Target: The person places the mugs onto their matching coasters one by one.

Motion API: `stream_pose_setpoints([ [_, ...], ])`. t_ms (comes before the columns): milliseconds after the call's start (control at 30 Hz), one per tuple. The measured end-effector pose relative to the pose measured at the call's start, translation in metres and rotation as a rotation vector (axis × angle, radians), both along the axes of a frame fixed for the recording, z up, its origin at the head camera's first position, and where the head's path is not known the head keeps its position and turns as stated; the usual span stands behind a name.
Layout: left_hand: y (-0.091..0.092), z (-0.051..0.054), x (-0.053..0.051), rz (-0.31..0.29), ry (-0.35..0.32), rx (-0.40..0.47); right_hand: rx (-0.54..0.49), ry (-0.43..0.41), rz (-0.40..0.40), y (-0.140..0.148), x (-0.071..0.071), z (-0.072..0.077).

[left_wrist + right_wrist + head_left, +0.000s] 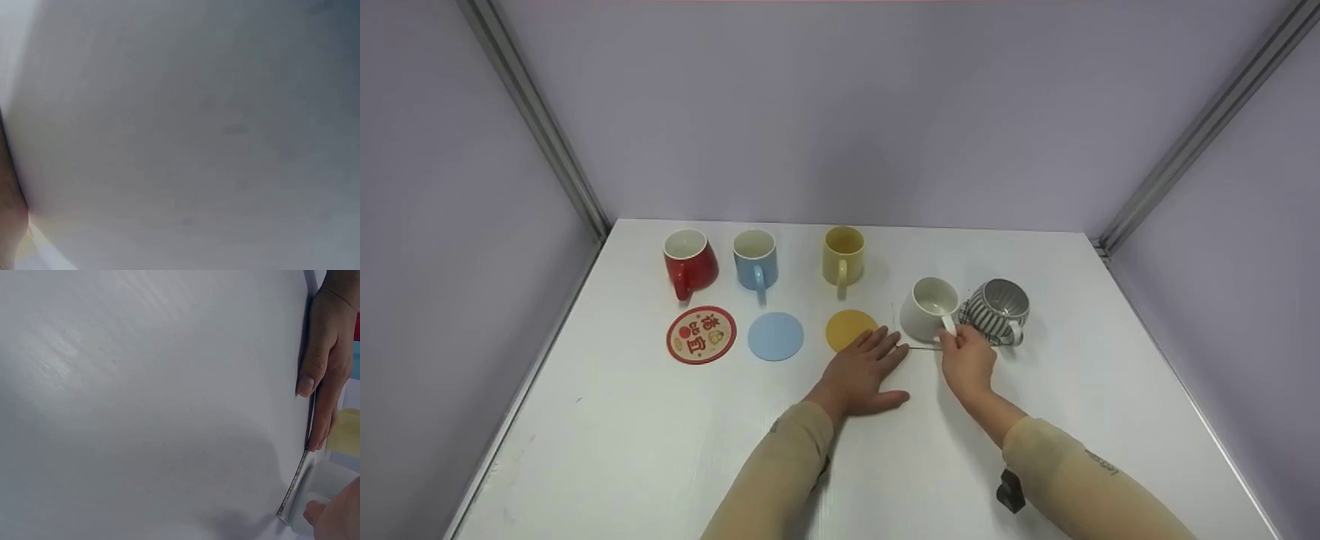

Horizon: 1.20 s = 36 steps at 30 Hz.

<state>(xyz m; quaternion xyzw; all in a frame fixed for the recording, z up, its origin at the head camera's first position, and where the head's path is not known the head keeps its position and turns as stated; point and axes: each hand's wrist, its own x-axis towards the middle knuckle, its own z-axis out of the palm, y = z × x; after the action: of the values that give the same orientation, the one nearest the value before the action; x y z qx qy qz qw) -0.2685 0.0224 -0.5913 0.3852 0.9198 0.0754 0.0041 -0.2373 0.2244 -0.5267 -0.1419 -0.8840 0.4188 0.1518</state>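
Observation:
In the head view my right hand (969,365) pinches the handle of a white mug (928,309), which stands tilted slightly over a thin flat item whose dark edge shows below it. My left hand (864,375) lies flat, fingers spread, its fingertips at the lower edge of a yellow coaster (850,330). The right wrist view shows the white mug (329,482) above a thin patterned edge, with the left hand (331,354) beside it. Right of the white mug, a striped grey mug (991,309) sits on a dark patterned coaster.
A red mug (697,268), a light blue mug (757,266) and a yellow mug (840,262) stand along the back. In front of the first two lie a red patterned coaster (701,335) and a blue coaster (775,337). Walls enclose the white table (660,450).

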Motion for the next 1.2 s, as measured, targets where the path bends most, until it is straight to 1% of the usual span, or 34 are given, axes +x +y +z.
stream_pose_setpoints([
  [100,-0.003,-0.002,0.001,-0.006,0.011,0.018,-0.006,0.004,0.013,-0.001,0.001,-0.001],
  [200,-0.006,-0.001,0.003,0.003,-0.01,0.036,-0.022,-0.012,0.016,-0.002,0.002,0.0],
  [300,-0.008,0.003,0.006,0.013,-0.035,0.045,-0.053,-0.035,0.023,-0.002,0.002,0.003],
  [400,-0.012,0.007,0.007,0.014,-0.043,0.065,-0.088,-0.048,0.03,-0.001,0.002,0.007],
  [500,-0.019,0.012,0.008,0.018,-0.051,0.083,-0.121,-0.054,0.042,0.0,0.002,0.012],
  [600,-0.03,0.016,0.01,0.033,-0.065,0.094,-0.145,-0.049,0.048,0.0,0.001,0.016],
  [700,-0.043,0.017,0.013,0.054,-0.064,0.095,-0.153,-0.043,0.052,0.001,0.001,0.019],
  [833,-0.062,0.015,0.018,0.083,-0.042,0.099,-0.145,-0.052,0.06,0.003,0.001,0.023],
  [967,-0.079,0.011,0.022,0.094,-0.016,0.098,-0.148,-0.06,0.065,0.003,0.001,0.029],
  [1100,-0.092,0.006,0.025,0.111,0.014,0.081,-0.168,-0.051,0.067,0.003,0.001,0.033],
  [1200,-0.098,0.002,0.027,0.12,0.016,0.084,-0.175,-0.052,0.067,0.001,0.001,0.036],
])
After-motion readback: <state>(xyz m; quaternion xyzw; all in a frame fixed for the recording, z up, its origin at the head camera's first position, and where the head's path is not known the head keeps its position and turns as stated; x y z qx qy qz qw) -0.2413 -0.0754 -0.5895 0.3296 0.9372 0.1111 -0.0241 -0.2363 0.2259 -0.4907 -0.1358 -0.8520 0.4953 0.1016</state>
